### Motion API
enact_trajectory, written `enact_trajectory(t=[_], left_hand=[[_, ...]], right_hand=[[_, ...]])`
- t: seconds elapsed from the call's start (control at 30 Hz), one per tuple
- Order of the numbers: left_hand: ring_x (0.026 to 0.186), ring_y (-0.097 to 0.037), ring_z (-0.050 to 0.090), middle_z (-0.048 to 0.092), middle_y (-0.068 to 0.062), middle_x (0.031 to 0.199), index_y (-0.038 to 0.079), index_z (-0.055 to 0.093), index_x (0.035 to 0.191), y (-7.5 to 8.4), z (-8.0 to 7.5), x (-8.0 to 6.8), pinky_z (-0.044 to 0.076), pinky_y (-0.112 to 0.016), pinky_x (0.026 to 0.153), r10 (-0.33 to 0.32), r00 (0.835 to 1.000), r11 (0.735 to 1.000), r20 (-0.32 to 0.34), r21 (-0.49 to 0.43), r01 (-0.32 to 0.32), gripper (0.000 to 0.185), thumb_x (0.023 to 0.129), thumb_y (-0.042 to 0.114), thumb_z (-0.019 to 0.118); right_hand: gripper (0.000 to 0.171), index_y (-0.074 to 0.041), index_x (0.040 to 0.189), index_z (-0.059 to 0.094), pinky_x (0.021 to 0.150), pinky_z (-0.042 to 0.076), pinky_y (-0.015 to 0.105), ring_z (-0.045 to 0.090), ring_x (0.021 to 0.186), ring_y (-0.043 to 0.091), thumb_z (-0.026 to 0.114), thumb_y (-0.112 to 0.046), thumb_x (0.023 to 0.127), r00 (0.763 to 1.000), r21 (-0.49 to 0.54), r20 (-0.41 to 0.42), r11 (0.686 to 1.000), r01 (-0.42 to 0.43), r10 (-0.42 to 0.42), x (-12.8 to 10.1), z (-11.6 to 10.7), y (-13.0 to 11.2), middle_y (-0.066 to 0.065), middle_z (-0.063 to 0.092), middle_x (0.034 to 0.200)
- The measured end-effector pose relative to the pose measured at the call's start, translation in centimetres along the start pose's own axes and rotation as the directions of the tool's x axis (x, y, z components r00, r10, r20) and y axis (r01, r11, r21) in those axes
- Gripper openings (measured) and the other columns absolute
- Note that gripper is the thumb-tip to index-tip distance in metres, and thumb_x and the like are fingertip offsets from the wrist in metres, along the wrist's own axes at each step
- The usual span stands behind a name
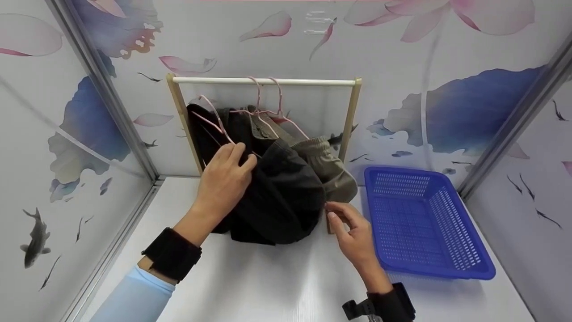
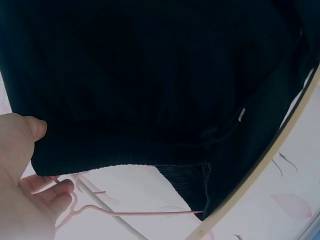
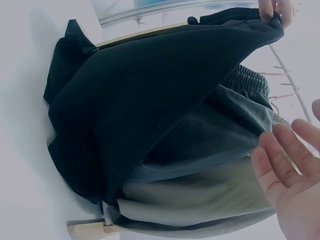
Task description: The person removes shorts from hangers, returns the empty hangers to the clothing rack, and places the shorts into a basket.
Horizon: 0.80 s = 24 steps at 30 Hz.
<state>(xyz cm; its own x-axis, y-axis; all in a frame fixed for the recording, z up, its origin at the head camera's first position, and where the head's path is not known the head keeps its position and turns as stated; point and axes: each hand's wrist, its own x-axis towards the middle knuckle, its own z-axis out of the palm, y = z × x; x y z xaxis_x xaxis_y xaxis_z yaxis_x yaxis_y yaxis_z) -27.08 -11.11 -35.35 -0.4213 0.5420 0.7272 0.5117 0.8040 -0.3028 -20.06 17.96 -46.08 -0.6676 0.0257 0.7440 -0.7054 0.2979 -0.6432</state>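
Observation:
Black pants with an elastic waistband hang at the rack's left end, with a pink hanger at their waist. My left hand pinches the waistband, the thumb on the outer face and fingers behind it in the left wrist view. Behind lie dark grey pants and a khaki garment with a gathered waist. My right hand hovers at the black cloth's right side, and its fingers are spread and loosely bent in the right wrist view, holding nothing.
The small rack has a white rod and wooden posts. Two more pink hangers hook over the rod. A blue plastic basket stands to the right on the white table. Printed panels enclose the back and sides.

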Motion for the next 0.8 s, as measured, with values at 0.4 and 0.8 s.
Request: enact_trajectory(t=[0.4, 0.8], left_hand=[[0.104, -0.035, 0.054, 0.058, -0.018, 0.118, 0.007, 0.068, 0.110, 3.0, 0.2, -1.3, 0.047, -0.042, 0.103, 0.014, 0.999, 0.999, 0.036, 0.045, -0.016, 0.018, 0.092, 0.007, 0.071], [0.104, -0.034, 0.056, 0.061, -0.016, 0.117, 0.009, 0.070, 0.108, 5.9, 1.2, -2.8, 0.048, -0.042, 0.101, -0.006, 1.000, 1.000, 0.010, -0.002, 0.006, 0.023, 0.087, 0.007, 0.077]], right_hand=[[0.030, 0.011, 0.116, 0.069, 0.081, 0.053, 0.015, 0.068, 0.095, 0.009, 0.063, 0.020, 0.088, 0.999, 0.044, 0.004, 0.998, 0.050, -0.050, -1.5, -0.2, -0.6, 0.021, 0.071, 0.105], [0.038, 0.005, 0.121, 0.069, 0.084, 0.054, 0.017, 0.070, 0.091, 0.025, 0.073, 0.014, 0.084, 0.995, 0.011, 0.104, 1.000, 0.007, -0.008, -3.1, 0.3, -0.3, 0.020, 0.072, 0.109]])
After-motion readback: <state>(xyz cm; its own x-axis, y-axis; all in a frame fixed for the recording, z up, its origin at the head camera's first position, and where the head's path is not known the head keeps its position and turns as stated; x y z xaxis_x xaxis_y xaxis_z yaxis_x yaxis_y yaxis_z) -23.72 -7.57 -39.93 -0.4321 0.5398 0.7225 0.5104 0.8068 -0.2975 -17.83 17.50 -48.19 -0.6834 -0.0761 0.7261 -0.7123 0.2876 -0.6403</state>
